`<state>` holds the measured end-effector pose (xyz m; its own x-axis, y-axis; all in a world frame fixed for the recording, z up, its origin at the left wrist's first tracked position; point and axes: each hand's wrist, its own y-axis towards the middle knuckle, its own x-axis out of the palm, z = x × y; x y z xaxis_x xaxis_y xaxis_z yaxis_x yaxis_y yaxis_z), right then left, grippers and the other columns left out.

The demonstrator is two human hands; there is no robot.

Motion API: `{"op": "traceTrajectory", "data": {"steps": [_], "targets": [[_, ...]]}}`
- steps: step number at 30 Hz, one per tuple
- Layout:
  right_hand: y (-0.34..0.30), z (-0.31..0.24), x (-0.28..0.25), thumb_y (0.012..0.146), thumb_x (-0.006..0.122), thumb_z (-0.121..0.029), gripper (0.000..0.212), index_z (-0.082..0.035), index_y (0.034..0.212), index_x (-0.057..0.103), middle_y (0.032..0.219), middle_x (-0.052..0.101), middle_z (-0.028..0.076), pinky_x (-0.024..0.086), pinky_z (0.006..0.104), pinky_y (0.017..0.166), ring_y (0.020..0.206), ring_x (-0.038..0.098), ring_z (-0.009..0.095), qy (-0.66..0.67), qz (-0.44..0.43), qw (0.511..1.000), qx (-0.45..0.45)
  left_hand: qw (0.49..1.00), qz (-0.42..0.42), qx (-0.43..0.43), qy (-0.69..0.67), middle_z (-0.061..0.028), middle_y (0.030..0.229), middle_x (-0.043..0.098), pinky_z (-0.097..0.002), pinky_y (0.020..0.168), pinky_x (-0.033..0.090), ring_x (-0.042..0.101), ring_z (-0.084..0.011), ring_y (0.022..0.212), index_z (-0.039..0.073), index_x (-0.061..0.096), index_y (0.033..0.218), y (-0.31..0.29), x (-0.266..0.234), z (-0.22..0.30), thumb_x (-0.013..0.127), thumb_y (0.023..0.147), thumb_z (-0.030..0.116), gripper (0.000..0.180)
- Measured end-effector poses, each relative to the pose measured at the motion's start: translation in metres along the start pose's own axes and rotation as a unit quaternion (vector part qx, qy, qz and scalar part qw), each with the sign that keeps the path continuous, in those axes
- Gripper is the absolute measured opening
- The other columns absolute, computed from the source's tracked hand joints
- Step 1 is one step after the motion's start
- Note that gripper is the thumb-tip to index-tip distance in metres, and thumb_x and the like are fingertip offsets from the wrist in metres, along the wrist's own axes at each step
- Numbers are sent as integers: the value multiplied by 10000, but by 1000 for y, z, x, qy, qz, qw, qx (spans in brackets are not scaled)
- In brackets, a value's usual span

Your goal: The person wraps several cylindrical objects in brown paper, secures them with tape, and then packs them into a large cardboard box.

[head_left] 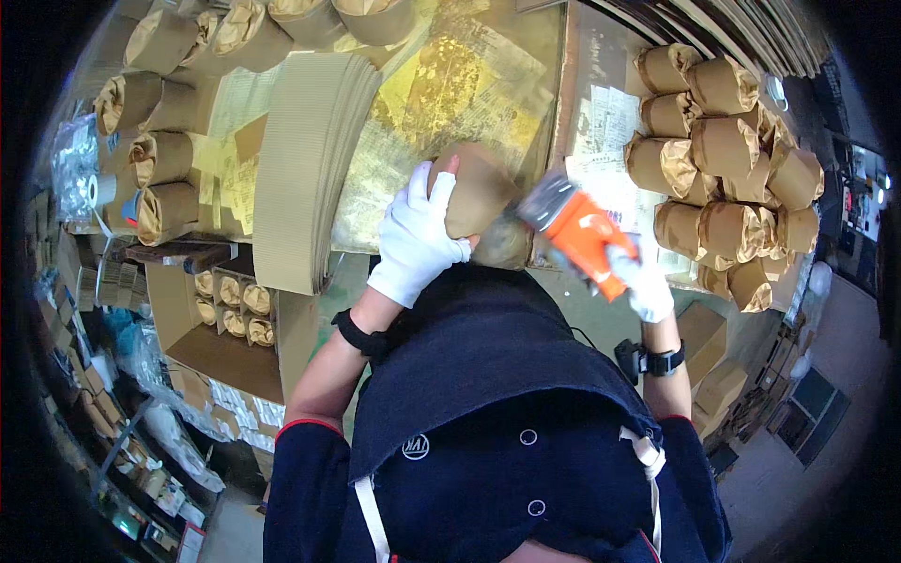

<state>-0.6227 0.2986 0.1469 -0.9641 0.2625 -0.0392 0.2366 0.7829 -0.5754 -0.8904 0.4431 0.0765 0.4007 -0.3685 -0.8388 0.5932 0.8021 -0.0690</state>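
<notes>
My left hand [419, 235], in a white glove with some fingertips bare, grips a brown paper-wrapped bundle [477, 188] at the bench's near edge. In my right hand [646, 284], also white-gloved, is an orange tape dispenser [587, 235] with a grey head, tilted toward the bundle and blurred by motion. Just below the bundle sits a rounded, pale translucent thing [507, 246], whose kind I cannot make out. A tall stack of corrugated cardboard sheets [314, 169] lies to the left of my left hand.
Several paper-wrapped bundles [709, 155] are piled on the right side of the bench, and more bundles [169, 159] line the left and far sides. A divided cardboard box [178, 328] holding several wrapped pieces stands below on the left. Flat boards [751, 38] lean at the far right.
</notes>
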Motion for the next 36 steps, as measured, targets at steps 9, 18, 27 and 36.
{"op": "traceTrajectory", "data": {"steps": [9, 18, 27, 36], "targets": [[54, 1, 90, 874, 622, -617, 674, 46, 961, 699, 698, 636, 95, 479, 331, 635, 677, 571, 138, -183, -25, 982, 42, 996, 41, 65, 32, -242, 1446, 436, -464, 943, 506, 567, -430, 1142, 222, 465, 1446, 12, -15, -27, 851, 619, 376, 926], [42, 17, 71, 817, 582, -682, 756, 58, 925, 692, 753, 672, 254, 530, 409, 731, 780, 703, 358, -335, 18, 929, 159, 991, -118, -18, -57, -191, 1363, 520, -437, 958, 502, 569, -389, 1185, 105, 346, 1487, 62, -28, -8, 852, 651, 356, 1009], [4, 13, 82, 806, 597, -678, 653, -43, 890, 727, 708, 686, 201, 563, 445, 691, 685, 700, 355, -516, 48, 855, -18, 979, 44, 122, -155, -270, 1465, 398, -518, 1064, 426, 460, -479, 1302, 154, 413, 1318, -31, -1, -43, 852, 571, 91, 869], [65, 37, 63, 802, 676, -629, 552, -79, 799, 632, 520, 574, 130, 497, 400, 502, 478, 603, 295, -607, 270, 718, -208, 979, 101, 106, -140, -333, 1490, 342, -487, 986, 505, 530, -501, 1229, 137, 396, 1243, -64, 31, -65, 907, 628, 164, 799]]}}
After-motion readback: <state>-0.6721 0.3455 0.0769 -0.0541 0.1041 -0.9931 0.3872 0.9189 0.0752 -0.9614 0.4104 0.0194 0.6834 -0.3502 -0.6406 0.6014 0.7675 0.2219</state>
